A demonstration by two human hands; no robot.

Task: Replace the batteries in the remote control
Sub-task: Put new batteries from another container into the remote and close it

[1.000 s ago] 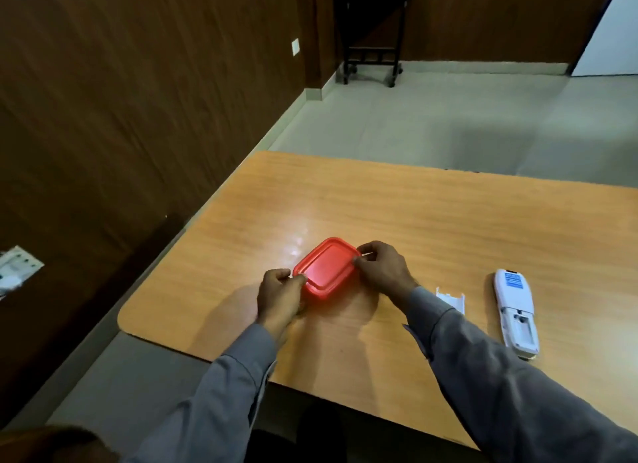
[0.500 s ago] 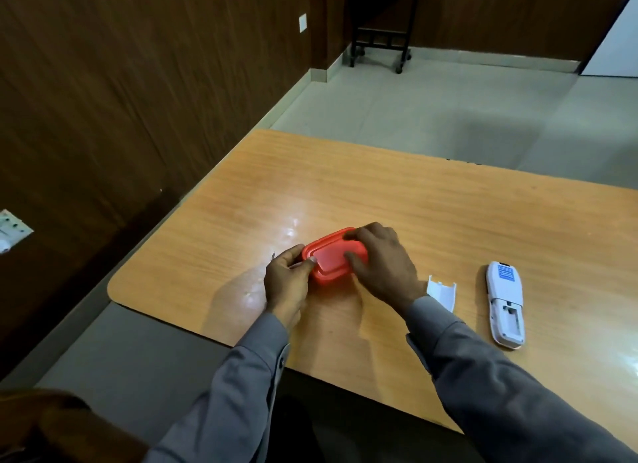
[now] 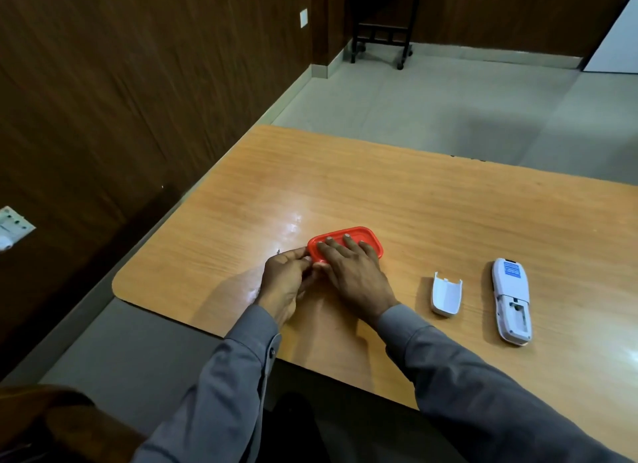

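Our right hand (image 3: 352, 272) lies flat and unclenched on the red box (image 3: 366, 236), our left hand (image 3: 284, 278) pinching its near-left edge, with bare table (image 3: 431, 203) beyond.

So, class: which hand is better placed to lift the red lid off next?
Probably the left hand: its fingers already pinch the red lid's near-left edge, while the right hand lies flat on top, pressing it down.

A plain office or meeting room: dark wood-panelled walls (image 3: 131, 83), a pale tiled floor (image 3: 431, 100), a laminate wooden table (image 3: 431, 203), and a black wheeled stand (image 3: 379, 38) in the far corner.
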